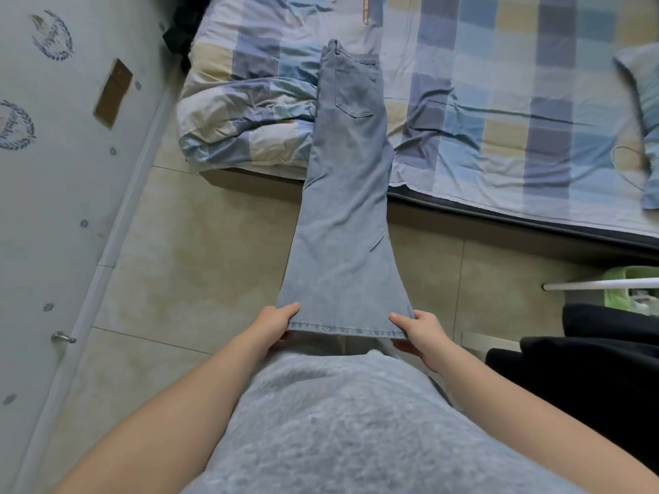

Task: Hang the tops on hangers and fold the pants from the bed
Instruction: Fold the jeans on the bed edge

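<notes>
The light blue jeans [346, 208] are folded leg on leg and stretched taut. Their waist lies on the bed [499, 112] just inside its near edge, touching the crumpled duvet [242, 115] at the near-left corner, and the legs span the floor gap to the person. The left hand [278, 324] pinches the hem's left corner and the right hand [419, 333] pinches its right corner. Both thumbs are on top, while the fingers are mostly hidden beneath the denim. The second leg is covered by the upper one. At the bed's right end a pillow [642, 101] is cut off by the frame. A dark cloth [588, 369] at the right edge is too shadowed to identify.
</notes>
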Available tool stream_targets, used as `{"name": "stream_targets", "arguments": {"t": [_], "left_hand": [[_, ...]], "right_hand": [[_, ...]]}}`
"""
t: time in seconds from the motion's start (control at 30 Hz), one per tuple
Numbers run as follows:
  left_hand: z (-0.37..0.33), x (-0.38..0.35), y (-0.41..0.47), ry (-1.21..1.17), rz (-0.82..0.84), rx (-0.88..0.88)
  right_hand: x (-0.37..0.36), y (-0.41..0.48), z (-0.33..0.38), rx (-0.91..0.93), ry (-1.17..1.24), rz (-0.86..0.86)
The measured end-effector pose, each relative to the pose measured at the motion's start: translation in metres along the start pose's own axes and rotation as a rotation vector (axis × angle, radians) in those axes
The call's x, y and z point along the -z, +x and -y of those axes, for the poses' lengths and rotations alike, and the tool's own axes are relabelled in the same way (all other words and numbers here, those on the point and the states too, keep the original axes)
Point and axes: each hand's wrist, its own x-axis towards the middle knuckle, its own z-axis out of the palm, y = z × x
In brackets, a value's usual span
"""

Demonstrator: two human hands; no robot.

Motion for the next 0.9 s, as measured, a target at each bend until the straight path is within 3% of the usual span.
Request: {"name": "stream_targets", "arguments": {"t": [0.43,0.7,0.9], "left_hand": [[-0.217,0.020,0.072,-0.436,0.070,0.020],[-0.384,0.054,0.146,-0.438,0.142,0.135],[-0.520,0.070,0.212,-0.394,0.159,0.126]], "right_hand": [[-0.011,0.073,0.225,0.016,0.248,-0.065],[-0.037,0.150,0.400,-0.071,0.384,-0.140],[-0.051,0.217,0.524,-0.088,0.472,-0.204]]}}
